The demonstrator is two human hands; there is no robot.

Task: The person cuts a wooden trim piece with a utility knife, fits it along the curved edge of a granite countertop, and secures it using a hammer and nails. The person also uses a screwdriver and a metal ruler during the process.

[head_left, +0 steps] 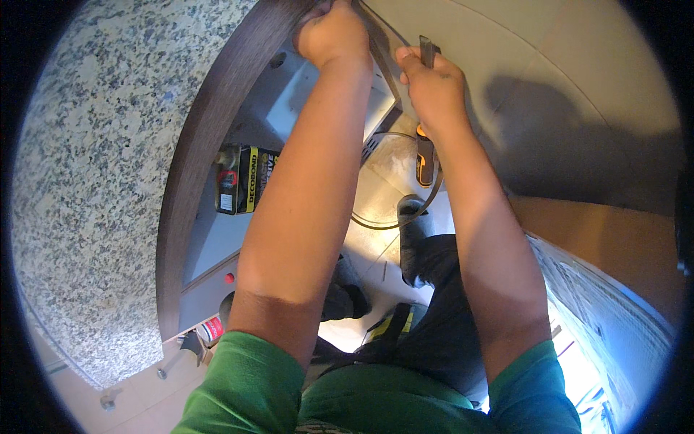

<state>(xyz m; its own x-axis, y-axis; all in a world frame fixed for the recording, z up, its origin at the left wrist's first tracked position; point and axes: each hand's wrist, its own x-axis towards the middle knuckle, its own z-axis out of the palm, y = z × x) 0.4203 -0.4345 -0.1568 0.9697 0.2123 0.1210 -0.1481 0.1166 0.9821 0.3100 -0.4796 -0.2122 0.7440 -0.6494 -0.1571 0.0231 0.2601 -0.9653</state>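
At the top of the head view, my left hand [334,32] is curled against the dark wood edge [210,108] of a cabinet. Its fingertips are mostly hidden, and I cannot make out what they grip. Farther right, my right hand [436,87] is closed around a flat dark grey piece [427,50] whose squared end sticks up past the fingers. Just below that wrist shows an orange and black tool handle [424,163]; I cannot tell whether it joins the grey piece. A thin dark strip [376,226] curves in a loop near the floor, close to the handle.
Left of the cabinet spreads a speckled granite slab [94,181]. A black and yellow adhesive can [237,181] sits inside the cabinet. A red and white container [211,329] lies near its lower end. Pale wall panels [571,43] rise at right, above a wrapped sheet [607,304].
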